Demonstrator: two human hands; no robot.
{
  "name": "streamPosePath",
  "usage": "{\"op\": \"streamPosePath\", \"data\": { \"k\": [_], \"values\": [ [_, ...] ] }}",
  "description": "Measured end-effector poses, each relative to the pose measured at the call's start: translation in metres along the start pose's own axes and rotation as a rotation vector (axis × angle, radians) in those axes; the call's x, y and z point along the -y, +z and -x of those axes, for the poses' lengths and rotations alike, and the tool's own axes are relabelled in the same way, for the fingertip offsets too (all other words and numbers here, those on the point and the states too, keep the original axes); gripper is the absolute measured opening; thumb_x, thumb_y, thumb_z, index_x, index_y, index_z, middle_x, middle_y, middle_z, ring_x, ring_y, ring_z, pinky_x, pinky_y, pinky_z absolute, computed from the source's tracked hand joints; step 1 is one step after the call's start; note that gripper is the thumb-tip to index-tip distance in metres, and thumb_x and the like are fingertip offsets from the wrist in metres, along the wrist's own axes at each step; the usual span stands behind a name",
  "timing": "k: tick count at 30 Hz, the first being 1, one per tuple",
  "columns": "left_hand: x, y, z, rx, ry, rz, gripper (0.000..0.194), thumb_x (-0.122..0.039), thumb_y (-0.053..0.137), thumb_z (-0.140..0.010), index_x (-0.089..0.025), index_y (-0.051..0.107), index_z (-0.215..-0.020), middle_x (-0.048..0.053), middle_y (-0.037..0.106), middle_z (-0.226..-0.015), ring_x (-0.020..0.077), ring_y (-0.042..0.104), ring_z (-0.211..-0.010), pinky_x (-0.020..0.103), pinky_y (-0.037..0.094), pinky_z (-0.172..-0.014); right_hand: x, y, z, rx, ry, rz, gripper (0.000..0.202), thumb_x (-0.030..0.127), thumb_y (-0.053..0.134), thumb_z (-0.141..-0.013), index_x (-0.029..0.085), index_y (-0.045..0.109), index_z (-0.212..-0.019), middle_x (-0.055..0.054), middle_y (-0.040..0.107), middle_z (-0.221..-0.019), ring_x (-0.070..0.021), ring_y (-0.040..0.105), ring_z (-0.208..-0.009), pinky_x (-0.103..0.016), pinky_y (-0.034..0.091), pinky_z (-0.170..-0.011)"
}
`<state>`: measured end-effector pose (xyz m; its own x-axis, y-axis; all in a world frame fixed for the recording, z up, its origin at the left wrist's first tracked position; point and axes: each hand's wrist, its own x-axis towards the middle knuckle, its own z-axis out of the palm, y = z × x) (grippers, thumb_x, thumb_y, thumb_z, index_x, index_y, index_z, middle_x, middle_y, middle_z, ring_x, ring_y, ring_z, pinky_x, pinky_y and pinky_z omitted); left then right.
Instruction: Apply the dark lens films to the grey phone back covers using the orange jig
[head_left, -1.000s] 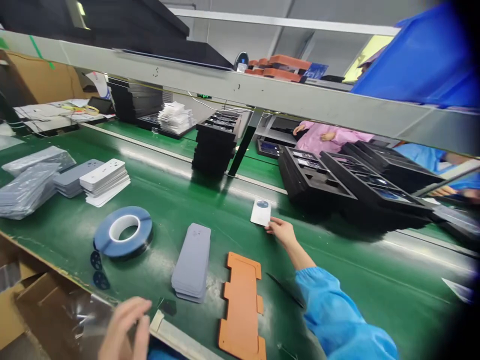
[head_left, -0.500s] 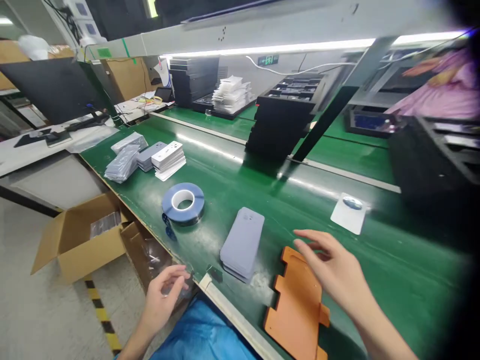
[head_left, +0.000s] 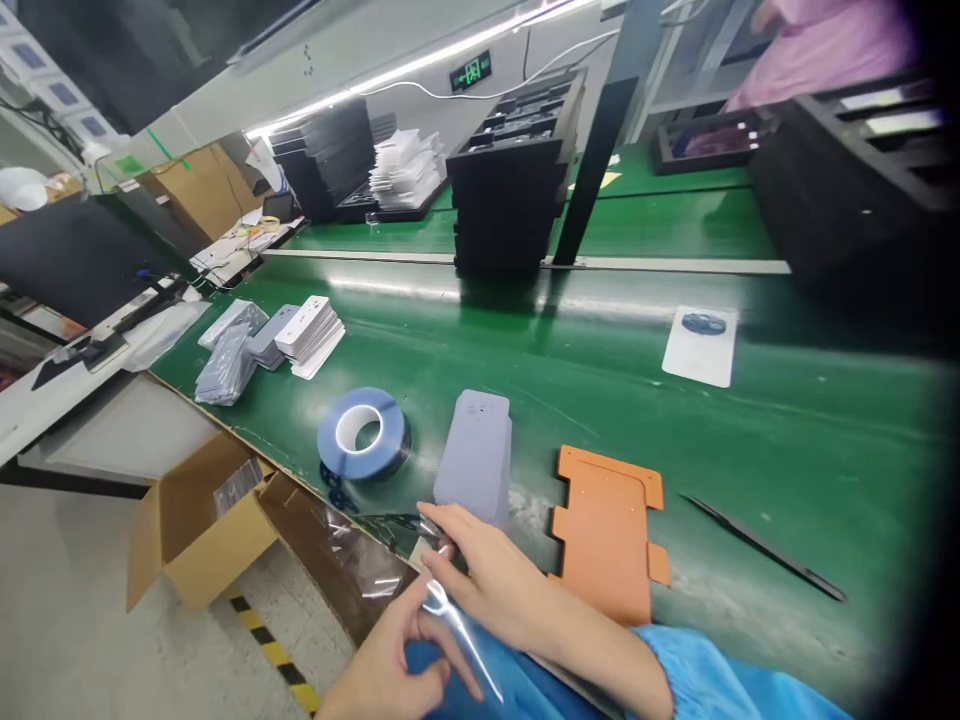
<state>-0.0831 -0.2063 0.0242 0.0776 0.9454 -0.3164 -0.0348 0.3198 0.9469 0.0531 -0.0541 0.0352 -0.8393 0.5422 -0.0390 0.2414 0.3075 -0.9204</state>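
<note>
My left hand (head_left: pixel 397 650) and my right hand (head_left: pixel 487 575) are close together at the bench's front edge. A clear, shiny film (head_left: pixel 461 635) hangs between them; my left fingers are bent beside it, and my right thumb and fingers pinch its upper part. Just behind my right hand lies a stack of grey-blue phone-shaped plates (head_left: pixel 474 450). A blue tape roll (head_left: pixel 364 434) with a white core sits left of that stack. On the right lie an orange fixture plate (head_left: pixel 604 530) and black tweezers (head_left: pixel 765 548).
White plates (head_left: pixel 311 335) and plastic-wrapped stacks (head_left: pixel 229 365) stand at the back left. A white card (head_left: pixel 701 347) lies back right. Black trays (head_left: pixel 510 180) rise behind. An open carton (head_left: pixel 195 530) is below on the left. A person in pink (head_left: pixel 832 50) is at top right.
My right hand has moved left from above the orange plate to the bench edge, meeting my left hand. Clear film now shows between them. The tweezers have come into sight, and the view has turned.
</note>
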Motion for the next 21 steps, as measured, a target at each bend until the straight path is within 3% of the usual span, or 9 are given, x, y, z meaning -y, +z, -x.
{"op": "streamPosePath", "data": {
  "k": [3, 5, 7, 8, 11, 17, 21],
  "values": [
    [-0.003, -0.025, -0.007, 0.027, 0.0, -0.011, 0.066, -0.045, 0.076, -0.084, -0.016, 0.059, -0.141, 0.015, 0.079, -0.102, 0.032, 0.073, -0.106, 0.046, 0.052, -0.099, -0.008, 0.002, 0.001, 0.014, 0.015, -0.13, 0.043, 0.026, 0.055, -0.097, 0.021, 0.057, -0.14, -0.008, 0.066, -0.117, -0.0174, 0.069, -0.09, -0.034, 0.058, -0.085],
    [-0.004, -0.048, -0.016, -0.148, -0.041, 0.075, 0.06, -0.061, 0.072, -0.083, -0.011, 0.072, -0.117, 0.019, 0.078, -0.104, 0.0322, 0.074, -0.099, 0.04, 0.057, -0.087, -0.011, 0.003, 0.001, -0.018, -0.009, -0.147, 0.04, 0.021, 0.059, -0.093, 0.021, 0.061, -0.133, -0.007, 0.065, -0.115, -0.0165, 0.068, -0.086, -0.032, 0.058, -0.083],
    [-0.006, -0.071, -0.026, -0.419, -0.11, 0.263, 0.065, -0.071, 0.056, -0.089, -0.01, 0.07, -0.109, 0.021, 0.078, -0.105, 0.0291, 0.076, -0.088, 0.032, 0.059, -0.065, -0.011, 0.004, 0.001, -0.056, -0.043, -0.136, 0.039, 0.017, 0.06, -0.09, 0.023, 0.063, -0.129, -0.006, 0.064, -0.115, -0.0153, 0.066, -0.083, -0.032, 0.057, -0.081],
    [-0.009, -0.08, -0.032, -0.499, -0.145, 0.345, 0.064, -0.069, 0.05, -0.093, -0.01, 0.068, -0.111, 0.022, 0.076, -0.11, 0.0278, 0.077, -0.086, 0.03, 0.058, -0.061, -0.011, 0.005, 0.002, -0.066, -0.054, -0.13, 0.039, 0.015, 0.059, -0.09, 0.024, 0.064, -0.127, -0.006, 0.064, -0.115, -0.0147, 0.065, -0.08, -0.031, 0.057, -0.081],
    [-0.024, -0.098, -0.056, -0.54, -0.198, 0.479, 0.053, -0.057, 0.04, -0.102, -0.009, 0.061, -0.113, 0.025, 0.072, -0.122, 0.0254, 0.078, -0.086, 0.029, 0.059, -0.061, -0.007, 0.004, 0.003, -0.071, -0.071, -0.107, 0.039, 0.01, 0.056, -0.088, 0.023, 0.066, -0.123, -0.005, 0.064, -0.113, -0.0148, 0.065, -0.079, -0.03, 0.057, -0.078],
    [-0.066, -0.095, -0.125, -0.447, -0.094, 0.478, 0.051, -0.054, 0.041, -0.103, -0.008, 0.052, -0.124, 0.026, 0.069, -0.128, 0.0276, 0.077, -0.09, 0.036, 0.059, -0.075, -0.004, -0.001, 0.004, -0.138, -0.068, -0.038, 0.043, 0.01, 0.053, -0.089, 0.023, 0.064, -0.128, -0.008, 0.066, -0.116, -0.0161, 0.068, -0.081, -0.029, 0.058, -0.076],
    [-0.071, -0.082, -0.138, -0.441, -0.066, 0.467, 0.065, -0.068, 0.04, -0.097, -0.012, 0.05, -0.127, 0.026, 0.069, -0.128, 0.0315, 0.076, -0.094, 0.041, 0.058, -0.08, -0.004, -0.005, 0.004, -0.149, -0.067, -0.002, 0.045, 0.011, 0.054, -0.09, 0.024, 0.06, -0.133, -0.008, 0.063, -0.121, -0.0166, 0.069, -0.082, -0.031, 0.059, -0.079]
  ]
}}
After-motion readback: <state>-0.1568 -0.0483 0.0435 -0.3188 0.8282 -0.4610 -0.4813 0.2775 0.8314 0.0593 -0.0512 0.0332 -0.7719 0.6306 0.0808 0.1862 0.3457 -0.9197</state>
